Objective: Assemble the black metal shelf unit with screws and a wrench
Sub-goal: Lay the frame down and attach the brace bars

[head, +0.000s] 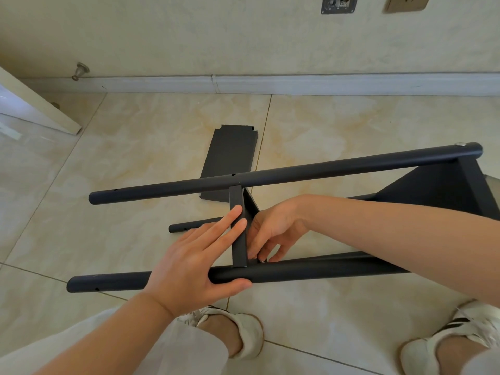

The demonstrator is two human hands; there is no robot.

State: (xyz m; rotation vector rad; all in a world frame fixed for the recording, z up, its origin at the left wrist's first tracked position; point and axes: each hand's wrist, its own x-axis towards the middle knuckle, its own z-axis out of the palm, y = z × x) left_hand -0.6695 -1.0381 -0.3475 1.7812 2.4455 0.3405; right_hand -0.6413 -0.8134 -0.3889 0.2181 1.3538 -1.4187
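Observation:
The black shelf unit lies on its side on the tiled floor. Its far pole (324,166) and near pole (311,272) run left to right and join an end shelf (433,190) at the right. A middle shelf panel (238,201) stands on edge between the two poles. My left hand (189,261) lies over the near pole, straight fingers pressing the panel's edge and thumb along the pole's near side. My right hand (276,228) reaches down behind the panel, fingers curled, pinching a small screw (261,261) at the joint with the near pole. No wrench is visible.
A loose black shelf panel (230,150) lies flat on the floor beyond the far pole. A lower pole's end (186,227) pokes out to the left. A white door (35,109) stands at the left, the skirting (297,85) behind. My shoes (243,331) (446,336) are below the unit.

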